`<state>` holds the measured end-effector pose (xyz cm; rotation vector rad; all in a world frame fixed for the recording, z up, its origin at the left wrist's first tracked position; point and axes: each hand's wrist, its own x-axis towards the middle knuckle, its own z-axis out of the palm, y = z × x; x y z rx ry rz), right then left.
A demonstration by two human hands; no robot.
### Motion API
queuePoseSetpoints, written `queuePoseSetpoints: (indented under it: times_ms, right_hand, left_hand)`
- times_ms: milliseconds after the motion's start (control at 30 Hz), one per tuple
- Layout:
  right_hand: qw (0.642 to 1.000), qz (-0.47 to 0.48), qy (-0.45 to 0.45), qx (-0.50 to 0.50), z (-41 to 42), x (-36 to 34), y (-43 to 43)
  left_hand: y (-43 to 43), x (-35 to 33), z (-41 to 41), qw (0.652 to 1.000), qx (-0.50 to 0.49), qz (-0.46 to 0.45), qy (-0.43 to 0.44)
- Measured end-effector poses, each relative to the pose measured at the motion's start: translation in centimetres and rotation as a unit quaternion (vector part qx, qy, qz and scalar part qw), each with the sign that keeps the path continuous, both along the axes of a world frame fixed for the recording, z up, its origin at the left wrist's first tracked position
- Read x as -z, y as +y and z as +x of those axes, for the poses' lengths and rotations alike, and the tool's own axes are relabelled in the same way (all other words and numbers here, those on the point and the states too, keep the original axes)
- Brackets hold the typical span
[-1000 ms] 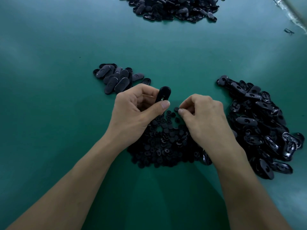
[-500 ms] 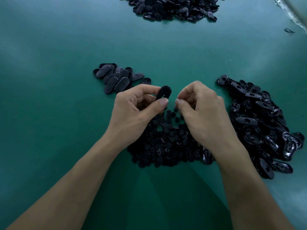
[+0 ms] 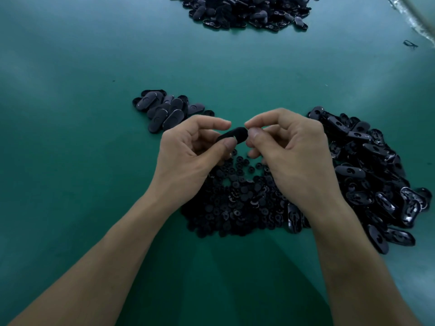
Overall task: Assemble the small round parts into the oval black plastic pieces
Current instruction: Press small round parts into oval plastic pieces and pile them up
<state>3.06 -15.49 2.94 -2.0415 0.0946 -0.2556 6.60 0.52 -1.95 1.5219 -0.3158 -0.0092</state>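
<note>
Tips the one held oval piece point(image 3: 231, 135) from upright a moment ago to nearly level, and brings the right hand point(image 3: 294, 161) up off the heap to meet its right end. Pinches that piece in the left hand point(image 3: 190, 158), thumb below and forefinger above, the other fingers curled behind. Closes the right thumb and forefinger narrowly on the piece's tip; cannot tell whether a round part sits between them. Holds both hands over the single heap of small round parts point(image 3: 235, 203), too many to count, on the green table point(image 3: 70, 137). Makes four heaps in all: that one, plus three of ovals. Shows the small cluster point(image 3: 164, 109), roughly a dozen ovals with smooth sides up, just behind the left hand. Shows the big loose pile point(image 3: 376, 175), many with hollow sides up, beside the right hand. Shows the far pile point(image 3: 247, 12) well apart at the top of the view. Leaves one stray oval point(image 3: 294, 218) at the round heap's near right edge, by the right wrist.
</note>
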Motion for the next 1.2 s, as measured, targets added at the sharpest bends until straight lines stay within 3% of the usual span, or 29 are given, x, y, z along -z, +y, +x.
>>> queuePoseSetpoints:
  times_ms: [367, 800, 1200]
  right_hand:
    - [0.998, 0.050, -0.005, -0.033, 0.10, 0.16, 0.12]
    - [0.998, 0.059, -0.016, -0.026, 0.11, -0.08, -0.16]
    - [0.998, 0.046, -0.008, -0.038, -0.07, -0.37, 0.28]
  left_hand:
    - [-0.18, -0.05, -0.23, 0.998, 0.029, 0.050, -0.019]
    - [-0.13, -0.34, -0.20, 0.999, -0.027, 0.016, -0.041]
    - [-0.06, -0.17, -0.06, 0.999, -0.039, -0.026, 0.002]
